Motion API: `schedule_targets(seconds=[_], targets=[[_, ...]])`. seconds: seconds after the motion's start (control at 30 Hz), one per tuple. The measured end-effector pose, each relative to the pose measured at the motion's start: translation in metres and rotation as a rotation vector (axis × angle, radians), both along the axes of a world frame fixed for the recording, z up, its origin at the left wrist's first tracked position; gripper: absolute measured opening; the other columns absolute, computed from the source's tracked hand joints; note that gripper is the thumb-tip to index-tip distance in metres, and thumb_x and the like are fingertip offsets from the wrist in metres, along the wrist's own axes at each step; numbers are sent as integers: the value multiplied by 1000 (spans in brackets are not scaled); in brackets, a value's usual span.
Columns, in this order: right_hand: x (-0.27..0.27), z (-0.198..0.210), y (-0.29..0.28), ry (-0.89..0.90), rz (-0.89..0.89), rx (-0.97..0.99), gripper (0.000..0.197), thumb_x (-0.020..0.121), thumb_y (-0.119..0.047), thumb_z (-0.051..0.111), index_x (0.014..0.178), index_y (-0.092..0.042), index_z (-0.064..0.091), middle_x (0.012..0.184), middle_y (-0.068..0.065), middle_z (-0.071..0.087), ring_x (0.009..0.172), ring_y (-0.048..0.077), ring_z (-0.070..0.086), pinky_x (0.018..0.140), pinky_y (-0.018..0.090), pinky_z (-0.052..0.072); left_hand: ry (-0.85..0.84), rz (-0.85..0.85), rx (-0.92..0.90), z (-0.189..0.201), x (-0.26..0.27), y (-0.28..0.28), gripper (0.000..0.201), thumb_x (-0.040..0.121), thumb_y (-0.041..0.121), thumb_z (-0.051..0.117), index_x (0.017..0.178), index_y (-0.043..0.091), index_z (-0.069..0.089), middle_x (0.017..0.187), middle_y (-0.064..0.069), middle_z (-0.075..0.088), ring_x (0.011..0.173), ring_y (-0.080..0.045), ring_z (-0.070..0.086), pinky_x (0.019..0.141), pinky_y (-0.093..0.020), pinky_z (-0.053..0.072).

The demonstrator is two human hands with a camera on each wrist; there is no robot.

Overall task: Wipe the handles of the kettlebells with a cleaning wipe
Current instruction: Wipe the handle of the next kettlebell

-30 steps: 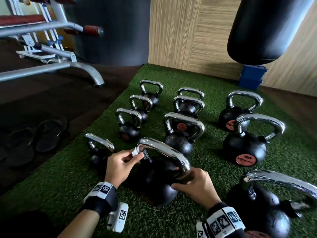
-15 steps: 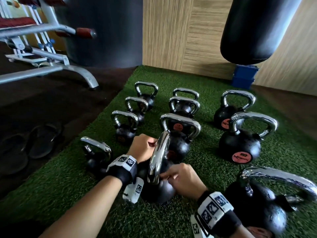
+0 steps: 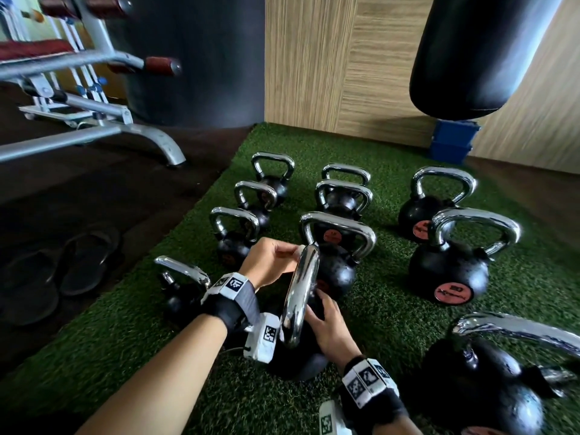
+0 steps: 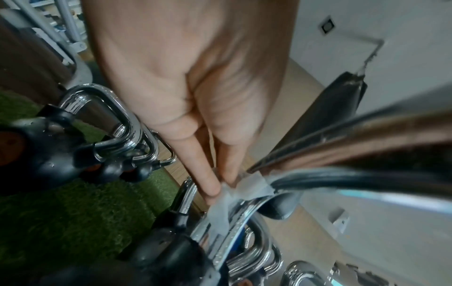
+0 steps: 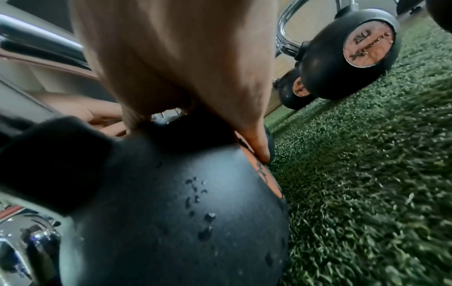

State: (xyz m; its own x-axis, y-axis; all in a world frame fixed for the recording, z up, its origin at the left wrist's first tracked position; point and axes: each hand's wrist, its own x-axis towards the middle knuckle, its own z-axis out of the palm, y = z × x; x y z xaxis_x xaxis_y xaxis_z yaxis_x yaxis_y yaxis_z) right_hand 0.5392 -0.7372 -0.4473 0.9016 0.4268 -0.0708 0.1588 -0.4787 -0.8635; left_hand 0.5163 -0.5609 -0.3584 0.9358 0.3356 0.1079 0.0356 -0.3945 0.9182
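Observation:
The nearest kettlebell (image 3: pixel 301 365) stands on the green turf (image 3: pixel 125 356) with its chrome handle (image 3: pixel 299 296) edge-on to me. My left hand (image 3: pixel 293 254) pinches a small white cleaning wipe (image 4: pixel 247 186) against the far top of that handle (image 4: pixel 354 147); in the left wrist view two fingers (image 4: pixel 210 180) press the wipe onto the chrome. My right hand (image 3: pixel 320 312) lies on the black ball just right of the handle. In the right wrist view its fingertips (image 5: pixel 259 152) reach the orange label on the ball (image 5: pixel 171 222).
Several more kettlebells stand in rows behind, among them one (image 3: pixel 329 268) right behind my hands and a big one (image 3: pixel 448 271) to the right. Another (image 3: pixel 489 387) sits at the near right. A bench frame (image 3: pixel 94 130), sandals (image 3: pixel 84 262), a punching bag (image 3: pixel 483 51) and a blue box (image 3: pixel 452 142) ring the turf.
The near kettlebell has turned so its handle points away from me. My left hand slid the wipe to the handle's far end. My right hand went from the handle to the ball.

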Motion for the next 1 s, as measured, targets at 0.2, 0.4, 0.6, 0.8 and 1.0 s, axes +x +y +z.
schedule_targets(seconds=[0.2, 0.4, 0.6, 0.8, 1.0], targets=[[-3, -1, -3, -32, 16, 27, 76, 91, -59, 57, 153, -20, 37, 156, 5, 38, 144, 23, 35, 120, 47, 28, -35, -120, -278, -1, -2, -7, 27, 99, 19, 66, 121, 4, 73, 106, -2, 78, 95, -4, 74, 74, -13, 56], [-5, -4, -4, -57, -2, 45, 72, 93, -53, 59, 152, -17, 38, 154, 7, 40, 142, 24, 36, 120, 44, 28, -73, -178, -422, 10, -16, 8, 29, 89, 21, 72, 117, 15, 75, 115, -4, 77, 107, -14, 73, 81, -22, 60], [-5, -3, -2, -28, -14, 44, 72, 92, -52, 61, 151, -17, 39, 154, 7, 40, 142, 24, 37, 119, 45, 29, -23, -214, -419, 22, -24, 13, 19, 83, 25, 78, 102, 24, 82, 107, -6, 79, 101, -19, 75, 79, -20, 60], [-7, 0, -3, -40, -22, 43, 67, 92, -51, 61, 147, -16, 44, 149, 6, 44, 139, 22, 41, 118, 44, 30, 115, -280, -211, 26, -42, 21, 12, 84, 30, 78, 88, 20, 83, 90, -5, 80, 87, -15, 76, 80, -22, 58], [-7, 1, -3, -37, -12, 30, 67, 92, -53, 60, 145, -15, 45, 147, 7, 46, 136, 23, 43, 117, 45, 32, 91, -313, -280, 29, -69, 17, 26, 74, 21, 83, 98, 13, 82, 101, -16, 78, 97, -24, 76, 86, -35, 63]])
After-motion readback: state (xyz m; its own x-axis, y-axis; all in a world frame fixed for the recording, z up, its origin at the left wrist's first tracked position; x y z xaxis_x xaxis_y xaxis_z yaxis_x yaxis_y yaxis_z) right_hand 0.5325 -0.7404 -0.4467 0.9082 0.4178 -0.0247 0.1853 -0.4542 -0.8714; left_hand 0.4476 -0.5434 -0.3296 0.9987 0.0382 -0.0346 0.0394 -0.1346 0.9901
